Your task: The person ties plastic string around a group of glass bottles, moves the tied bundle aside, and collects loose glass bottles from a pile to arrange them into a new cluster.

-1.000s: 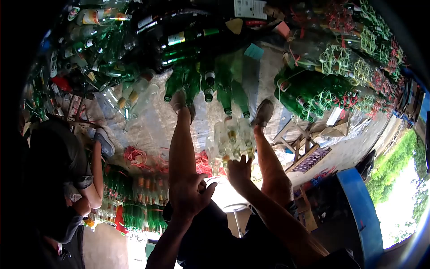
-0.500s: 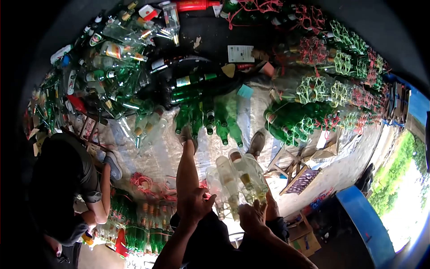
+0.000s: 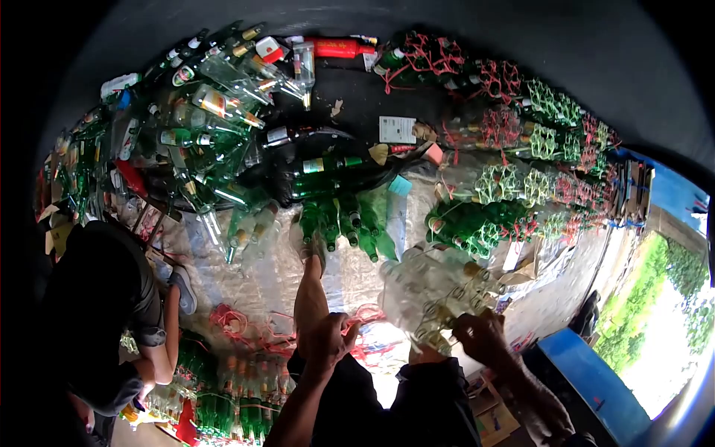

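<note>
A bundle of clear glass bottles hangs tilted above the floor, necks toward the lower right. My right hand is closed at the neck end of this bundle. My left hand is closed over my left knee, apart from the bottles; whether it pinches a strand is too small to tell. Green bottles stand together near my left foot. Pink string lies in a tangle on the floor left of my leg.
Loose bottles are heaped at the upper left. Tied bundles of bottles fill the upper right. A seated person is at the left. Bottles stand at the lower left. A blue panel is at the lower right.
The clear bottle bundle has risen from between my legs and moved right with my right hand. My left hand has stayed near my left knee. The view has tilted upward.
</note>
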Motion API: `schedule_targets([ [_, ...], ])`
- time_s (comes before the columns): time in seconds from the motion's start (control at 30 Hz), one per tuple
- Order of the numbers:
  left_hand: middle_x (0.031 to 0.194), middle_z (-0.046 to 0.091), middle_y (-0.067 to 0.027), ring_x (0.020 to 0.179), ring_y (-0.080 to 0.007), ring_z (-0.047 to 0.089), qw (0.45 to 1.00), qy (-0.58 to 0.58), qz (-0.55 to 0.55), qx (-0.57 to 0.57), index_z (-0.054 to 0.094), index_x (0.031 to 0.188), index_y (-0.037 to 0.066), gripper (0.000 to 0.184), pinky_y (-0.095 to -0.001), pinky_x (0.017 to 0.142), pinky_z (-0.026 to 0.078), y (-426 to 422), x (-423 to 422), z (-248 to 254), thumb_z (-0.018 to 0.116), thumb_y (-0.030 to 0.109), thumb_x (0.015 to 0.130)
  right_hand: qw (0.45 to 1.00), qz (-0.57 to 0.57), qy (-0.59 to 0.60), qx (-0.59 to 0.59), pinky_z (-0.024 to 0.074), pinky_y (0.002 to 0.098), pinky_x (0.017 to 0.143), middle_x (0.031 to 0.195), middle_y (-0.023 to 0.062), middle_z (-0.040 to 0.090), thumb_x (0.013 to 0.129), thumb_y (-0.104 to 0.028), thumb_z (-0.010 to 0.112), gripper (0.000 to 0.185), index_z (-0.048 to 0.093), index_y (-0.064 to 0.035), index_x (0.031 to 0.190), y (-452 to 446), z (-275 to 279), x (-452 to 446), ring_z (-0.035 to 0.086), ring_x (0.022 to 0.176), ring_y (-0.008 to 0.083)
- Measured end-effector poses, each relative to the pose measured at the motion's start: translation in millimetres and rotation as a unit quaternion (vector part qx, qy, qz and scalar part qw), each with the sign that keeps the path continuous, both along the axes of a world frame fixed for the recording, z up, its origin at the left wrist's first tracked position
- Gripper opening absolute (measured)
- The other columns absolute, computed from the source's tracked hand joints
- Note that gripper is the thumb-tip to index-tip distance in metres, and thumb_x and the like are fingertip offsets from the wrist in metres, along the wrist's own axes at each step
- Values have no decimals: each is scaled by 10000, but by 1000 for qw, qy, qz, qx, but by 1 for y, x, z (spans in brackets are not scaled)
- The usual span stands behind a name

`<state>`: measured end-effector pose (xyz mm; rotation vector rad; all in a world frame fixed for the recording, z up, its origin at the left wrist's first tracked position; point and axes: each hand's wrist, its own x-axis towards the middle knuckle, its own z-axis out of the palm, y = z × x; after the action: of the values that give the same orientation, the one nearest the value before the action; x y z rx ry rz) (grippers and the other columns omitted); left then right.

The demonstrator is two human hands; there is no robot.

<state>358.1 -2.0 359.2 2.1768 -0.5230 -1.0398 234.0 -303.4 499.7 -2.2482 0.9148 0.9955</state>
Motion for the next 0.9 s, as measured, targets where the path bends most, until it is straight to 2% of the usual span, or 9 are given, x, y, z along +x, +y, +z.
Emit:
schedule_targets([
  [0.17,773,699,-131,715,-314,699,1000,11,22,18,718,929,22,310,-398,648,556,18,-2,-19,821,303,848,997,-53,-63,0,564,469,740,781,88,743,904,-256,690,147,745,-123,873,-51,-15,43,723,739,329],
  [0.2,784,705,-130,730,-316,702,999,6,14,29,721,938,21,312,-407,668,561,17,5,-16,823,300,841,996,-49,-71,3,575,460,679,765,111,741,909,-253,689,168,725,-99,854,-64,-21,51,742,737,329],
  [0.37,835,732,-132,793,-328,716,995,-5,-5,95,728,934,30,313,-449,745,570,-3,39,18,835,289,797,987,-70,-134,45,542,367,658,719,79,709,930,-286,677,270,706,-50,804,-128,-85,95,688,658,208],
  [0.43,827,732,-134,800,-334,715,997,-23,59,47,730,913,39,294,-450,744,568,-7,31,8,835,284,787,988,-80,-125,38,534,362,651,705,77,703,921,-276,672,266,705,-42,799,-147,-110,124,687,664,191],
  [0.63,803,722,-123,750,-315,708,989,-53,117,75,733,896,50,277,-441,692,567,-21,-26,-30,846,268,770,966,-40,-241,80,533,370,627,682,107,704,887,-273,671,294,700,-26,730,-210,-225,194,680,653,179],
  [0.73,797,723,-113,721,-299,705,988,-48,132,69,736,900,53,277,-435,658,565,-23,-53,-40,853,266,767,962,-113,-215,123,479,344,608,697,64,696,874,-230,689,238,713,-35,739,-232,-264,237,620,644,147],
  [0.77,794,723,-110,712,-294,704,988,-52,132,61,738,901,54,277,-433,648,565,-25,-58,-43,855,266,767,971,-75,-197,115,474,339,596,677,60,694,871,-218,691,245,717,-31,714,-241,-274,252,614,621,141],
  [0.83,775,719,-105,715,-289,706,983,-24,170,66,739,898,60,266,-427,650,565,-25,-71,-51,856,261,769,964,-85,-224,116,544,380,606,641,121,712,804,-224,669,270,718,2,664,-249,-293,272,667,578,194],
  [0.9,768,721,-105,720,-290,709,982,-13,175,76,737,892,61,256,-423,657,565,-31,-68,-54,856,252,768,972,-67,-205,94,565,379,634,669,126,734,783,-257,682,274,744,-8,690,-260,-311,286,700,608,214],
])
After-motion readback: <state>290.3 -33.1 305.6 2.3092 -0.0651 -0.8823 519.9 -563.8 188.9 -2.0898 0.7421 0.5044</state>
